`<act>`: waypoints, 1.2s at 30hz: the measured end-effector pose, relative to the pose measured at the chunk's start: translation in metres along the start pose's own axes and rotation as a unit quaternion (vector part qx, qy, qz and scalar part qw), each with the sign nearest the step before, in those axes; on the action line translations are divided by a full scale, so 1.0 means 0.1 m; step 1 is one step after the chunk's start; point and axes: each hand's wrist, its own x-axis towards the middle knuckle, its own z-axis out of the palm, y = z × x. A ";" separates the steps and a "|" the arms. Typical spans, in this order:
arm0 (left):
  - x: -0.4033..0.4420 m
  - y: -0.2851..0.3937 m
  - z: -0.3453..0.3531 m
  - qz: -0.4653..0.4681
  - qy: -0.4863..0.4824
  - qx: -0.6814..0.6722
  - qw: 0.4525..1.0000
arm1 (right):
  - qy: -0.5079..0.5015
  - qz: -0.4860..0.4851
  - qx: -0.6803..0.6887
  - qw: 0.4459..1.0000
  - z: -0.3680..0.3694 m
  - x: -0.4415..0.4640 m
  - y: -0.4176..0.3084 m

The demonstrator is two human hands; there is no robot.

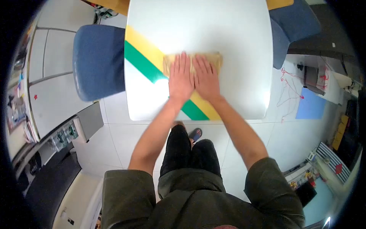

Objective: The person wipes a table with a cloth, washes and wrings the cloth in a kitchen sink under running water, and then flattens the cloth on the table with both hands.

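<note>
A tan cloth (216,60) lies flat on the white table (244,76), partly over the yellow and green diagonal stripes. My left hand (182,78) rests palm down on the cloth's left half, fingers stretched forward. Beside it, my right hand (206,78) presses flat on the right half, its fingers also extended. The two hands are close together at the thumbs. Both cover much of the cloth, whose edges show beyond the fingertips and at either side.
A blue chair (97,63) stands at the table's left side, and another blue chair (295,21) is at the upper right. White cabinets (53,95) line the left. A blue sheet (310,105) lies at the right.
</note>
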 end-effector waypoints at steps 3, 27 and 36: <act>-1.09 0.39 0.01 -0.019 -0.046 -0.011 0.999 | -0.025 0.021 0.032 0.999 -0.18 -1.19 -0.36; 1.79 0.06 0.53 0.021 0.098 0.043 0.994 | 0.065 -0.011 -0.012 0.998 -0.05 1.42 1.16; 3.81 -0.30 0.76 0.026 0.112 0.115 0.987 | 0.062 -0.021 -0.044 0.997 -0.02 3.30 2.09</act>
